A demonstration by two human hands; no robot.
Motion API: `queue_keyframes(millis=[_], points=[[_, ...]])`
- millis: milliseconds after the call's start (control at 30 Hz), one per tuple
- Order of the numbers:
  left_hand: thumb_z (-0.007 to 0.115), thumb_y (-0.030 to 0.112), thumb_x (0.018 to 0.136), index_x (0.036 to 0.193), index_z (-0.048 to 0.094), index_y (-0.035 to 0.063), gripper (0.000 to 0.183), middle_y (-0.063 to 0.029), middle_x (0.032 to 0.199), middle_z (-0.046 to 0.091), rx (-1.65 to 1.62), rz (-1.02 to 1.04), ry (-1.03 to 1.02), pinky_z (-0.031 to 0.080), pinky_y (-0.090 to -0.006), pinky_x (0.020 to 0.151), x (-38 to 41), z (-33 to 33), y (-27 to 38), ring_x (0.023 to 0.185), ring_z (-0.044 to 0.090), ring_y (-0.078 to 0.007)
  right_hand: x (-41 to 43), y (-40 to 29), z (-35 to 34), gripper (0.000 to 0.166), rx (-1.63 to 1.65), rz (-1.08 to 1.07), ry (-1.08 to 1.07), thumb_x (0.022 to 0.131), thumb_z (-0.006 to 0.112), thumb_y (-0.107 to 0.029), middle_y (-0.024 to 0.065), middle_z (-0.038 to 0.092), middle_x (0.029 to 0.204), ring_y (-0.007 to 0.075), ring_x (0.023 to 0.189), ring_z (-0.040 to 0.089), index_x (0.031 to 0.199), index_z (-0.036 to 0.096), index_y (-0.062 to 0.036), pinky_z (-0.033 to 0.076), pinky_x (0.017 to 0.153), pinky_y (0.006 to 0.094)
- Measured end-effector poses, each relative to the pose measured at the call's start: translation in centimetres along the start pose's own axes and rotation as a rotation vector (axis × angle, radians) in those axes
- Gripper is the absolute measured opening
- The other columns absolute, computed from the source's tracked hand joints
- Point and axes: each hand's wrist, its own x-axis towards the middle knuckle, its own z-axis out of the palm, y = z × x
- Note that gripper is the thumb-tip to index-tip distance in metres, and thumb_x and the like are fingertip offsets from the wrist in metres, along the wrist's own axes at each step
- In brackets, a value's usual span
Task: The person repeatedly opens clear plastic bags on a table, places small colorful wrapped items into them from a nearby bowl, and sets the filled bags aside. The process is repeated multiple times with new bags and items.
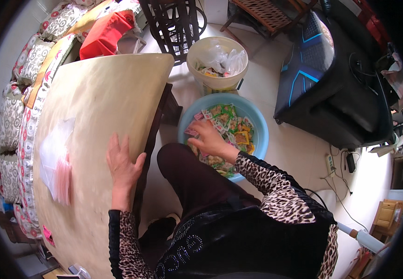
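Note:
A light blue plastic basin (261, 118) on the floor holds many small packaged snack packets (219, 113) with green, yellow and pink printing. My right hand (210, 139) is over the left part of these packets, fingers spread; whether its fingertips touch them is unclear. Near the right edge of the beige tabletop (111, 90), my left hand (124, 164) rests or hovers palm down with fingers apart and nothing in it. To its left lies a stack of clear plastic bags (56, 153) with pinkish edges.
Behind the basin stands a cream bucket (194, 75) with plastic bags and packets inside. A black armchair (341, 108) is at the right, near a power strip (329, 162) with cables. A patterned sofa (13, 122) and red cloth (104, 35) lie beyond the table. A pink item (48, 235) sits at the table's near-left edge.

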Motion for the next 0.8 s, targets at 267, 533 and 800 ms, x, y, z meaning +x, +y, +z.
queue_keyframes(millis=[267, 533, 800], points=[[0.072, 0.023, 0.068, 0.134, 0.035, 0.0132, 0.076, -0.0188, 0.143, 0.021, 0.099, 0.055, -0.197, 0.022, -0.0542, 0.101, 10.1, 3.1, 4.4, 0.132, 0.020, -0.0353, 11.9, 13.3, -5.9, 0.082, -0.422, 0.227, 0.324, 0.065, 0.073, -0.029, 0.0237, 0.028, 0.136, 0.0400, 0.126, 0.025, 0.129, 0.031, 0.0001, 0.026, 0.103, 0.0455], [0.071, 0.014, 0.067, 0.134, 0.034, 0.0139, 0.077, -0.0177, 0.144, 0.019, 0.061, -0.031, -0.260, 0.018, -0.0571, 0.101, 12.5, 3.3, 5.6, 0.133, 0.017, -0.0359, 22.8, 19.7, -9.8, 0.115, -0.561, 0.658, 0.168, 0.053, 0.082, -0.037, 0.0245, 0.012, 0.143, 0.0393, 0.134, 0.010, 0.140, 0.013, -0.0057, 0.017, 0.106, 0.0494], [0.074, 0.014, 0.062, 0.133, 0.036, 0.0135, 0.080, -0.0186, 0.143, 0.019, 0.078, -0.063, -0.331, 0.016, -0.0557, 0.103, 13.2, 3.2, 6.0, 0.133, 0.017, -0.0356, 24.7, 25.4, -8.3, 0.126, -0.476, 0.597, -0.016, 0.051, 0.083, -0.029, 0.0279, 0.024, 0.137, 0.0360, 0.124, 0.034, 0.142, -0.002, -0.0113, 0.028, 0.101, 0.0424]])
